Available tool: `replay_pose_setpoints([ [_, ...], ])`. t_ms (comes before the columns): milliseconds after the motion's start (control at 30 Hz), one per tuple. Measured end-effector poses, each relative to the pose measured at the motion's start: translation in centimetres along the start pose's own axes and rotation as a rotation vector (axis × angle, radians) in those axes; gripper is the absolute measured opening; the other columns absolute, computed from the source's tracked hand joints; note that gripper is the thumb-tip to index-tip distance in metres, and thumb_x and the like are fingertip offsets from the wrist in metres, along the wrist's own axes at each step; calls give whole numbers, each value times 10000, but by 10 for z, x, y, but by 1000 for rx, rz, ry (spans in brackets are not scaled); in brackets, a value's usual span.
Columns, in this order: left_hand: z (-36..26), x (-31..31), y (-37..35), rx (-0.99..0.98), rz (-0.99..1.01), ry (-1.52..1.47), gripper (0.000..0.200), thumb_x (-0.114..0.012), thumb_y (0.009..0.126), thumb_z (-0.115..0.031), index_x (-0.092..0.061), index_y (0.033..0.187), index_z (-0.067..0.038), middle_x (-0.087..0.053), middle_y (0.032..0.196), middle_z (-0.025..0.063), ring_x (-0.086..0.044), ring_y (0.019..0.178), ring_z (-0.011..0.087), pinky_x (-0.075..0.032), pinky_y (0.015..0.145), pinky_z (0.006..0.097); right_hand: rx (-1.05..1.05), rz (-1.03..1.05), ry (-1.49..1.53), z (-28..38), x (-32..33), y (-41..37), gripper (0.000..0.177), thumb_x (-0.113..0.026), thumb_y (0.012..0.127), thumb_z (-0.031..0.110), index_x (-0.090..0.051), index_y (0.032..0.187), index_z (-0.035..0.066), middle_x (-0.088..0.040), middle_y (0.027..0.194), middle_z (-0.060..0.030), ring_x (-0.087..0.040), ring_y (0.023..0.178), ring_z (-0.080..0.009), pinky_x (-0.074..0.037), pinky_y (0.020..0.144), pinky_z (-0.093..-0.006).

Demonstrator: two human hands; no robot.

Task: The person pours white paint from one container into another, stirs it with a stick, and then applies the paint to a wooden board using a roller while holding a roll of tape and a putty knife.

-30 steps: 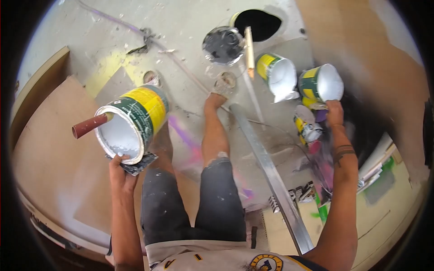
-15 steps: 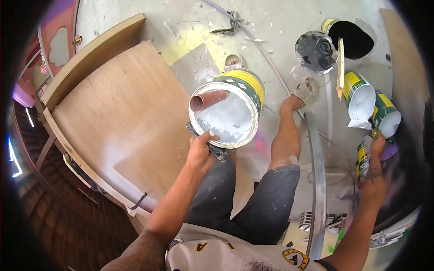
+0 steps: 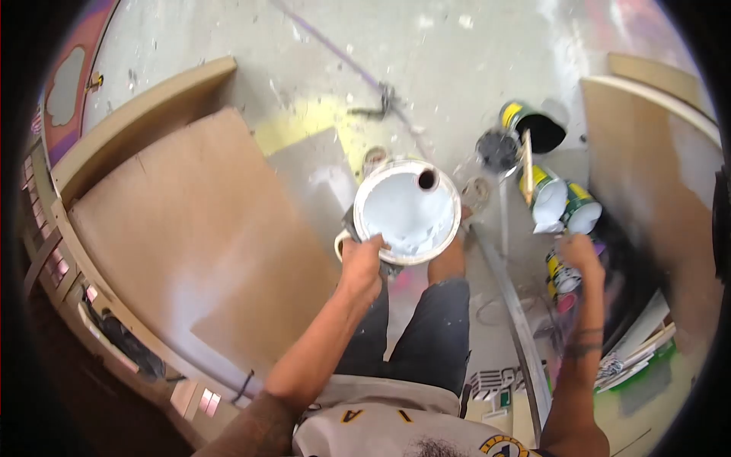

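My left hand (image 3: 363,263) is closed on the near rim of a white-edged paint bucket (image 3: 371,247), thumb inside and fingers hidden below. Whitish paint (image 3: 400,206) coats its inside, and a reddish-brown tube (image 3: 428,180) stands in it, open end up. Dark cloth or plastic shows under the hand. To the right, my right hand (image 3: 582,253) is closed and slightly blurred; what it holds, if anything, is hidden. It is just short of two tipped green-and-yellow paint cans, one (image 3: 547,196) beside the other (image 3: 582,213). Close to its wrist lies a smaller can (image 3: 562,276).
A plywood panel (image 3: 190,221) with a raised edge fills the left. Behind the cans are a tipped can of black paint (image 3: 544,131), a dark-smeared lid (image 3: 499,150) and a wooden stick (image 3: 528,167). A metal bar (image 3: 512,308) runs along my right leg.
The bucket has shifted right and its tube now points up towards me. My right hand has moved left in view and nearer the cans. The whole view has turned and shifted.
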State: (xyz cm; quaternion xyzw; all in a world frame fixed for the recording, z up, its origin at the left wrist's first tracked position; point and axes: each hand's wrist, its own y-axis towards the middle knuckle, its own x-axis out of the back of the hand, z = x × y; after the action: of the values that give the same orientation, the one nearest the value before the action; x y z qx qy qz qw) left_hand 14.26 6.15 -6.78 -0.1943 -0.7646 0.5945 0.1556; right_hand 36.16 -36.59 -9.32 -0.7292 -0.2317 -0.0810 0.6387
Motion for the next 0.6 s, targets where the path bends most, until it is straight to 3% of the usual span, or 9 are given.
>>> replay_pose_setpoints([
  [67,-22,2,-2,-74,-110,-36,324,-567,814,53,-537,1137,57,-631,994,134,-651,856,263,-559,709,383,230,-206,89,127,44,-78,324,-624,888,288,-698,820,-20,-668,844,-280,-663,830,-446,-515,709,-510],
  [133,-54,5,-13,-74,-120,-10,333,-571,807,68,-534,1137,49,-624,1000,134,-649,862,256,-553,669,382,685,-438,452,250,82,-157,198,-604,908,212,-709,938,46,-688,905,-201,-646,866,-396,-511,785,-456],
  [167,-67,10,-17,-29,-139,28,329,-585,813,53,-527,1137,54,-621,1032,137,-639,939,253,-548,732,386,882,-348,545,300,103,-192,153,-602,859,40,-687,986,54,-659,885,-163,-650,811,-374,-525,728,-451],
  [200,-78,16,-22,16,-166,62,328,-600,820,38,-520,1137,58,-618,1063,140,-630,1015,250,-543,794,390,1046,-347,626,345,106,-217,209,-592,856,40,-674,1048,45,-668,961,-165,-654,891,-359,-532,797,-438],
  [233,-76,35,-27,7,54,-89,268,-565,866,-37,-540,1125,26,-621,1036,141,-629,982,251,-538,786,386,1074,-201,826,391,111,-246,239,-600,918,106,-642,1149,58,-637,1192,-170,-596,1088,-375,-423,1022,-475],
  [267,-81,50,-30,-5,276,-228,230,-531,911,-113,-559,1113,-6,-624,1010,142,-628,949,252,-533,777,383,1159,-200,702,423,105,-253,374,-567,947,147,-557,1312,61,-539,1350,-213,-497,1255,-404,-363,1091,-482],
  [333,-118,46,-34,-92,356,-297,231,-530,912,-116,-560,1113,-7,-625,1010,140,-629,948,250,-532,776,382,1172,-190,582,471,112,-268,488,-469,1005,288,-456,1448,85,-378,1499,-234,-322,1398,-427,-250,1166,-494],
  [533,-191,51,-44,-209,583,-472,235,-530,913,-135,-565,1110,-12,-628,1009,131,-635,942,239,-530,768,382,1531,-124,600,535,193,-300,457,-419,1042,320,-483,1431,88,-411,1503,-176,-307,1435,-378,-188,1195,-490],
  [600,-230,37,-38,-234,663,-509,237,-530,913,-141,-566,1110,-13,-629,1009,128,-637,940,235,-529,766,381,1504,111,626,546,228,-294,450,-372,1068,331,-494,1423,83,-452,1477,-147,-311,1442,-328,-173,1201,-477],
])
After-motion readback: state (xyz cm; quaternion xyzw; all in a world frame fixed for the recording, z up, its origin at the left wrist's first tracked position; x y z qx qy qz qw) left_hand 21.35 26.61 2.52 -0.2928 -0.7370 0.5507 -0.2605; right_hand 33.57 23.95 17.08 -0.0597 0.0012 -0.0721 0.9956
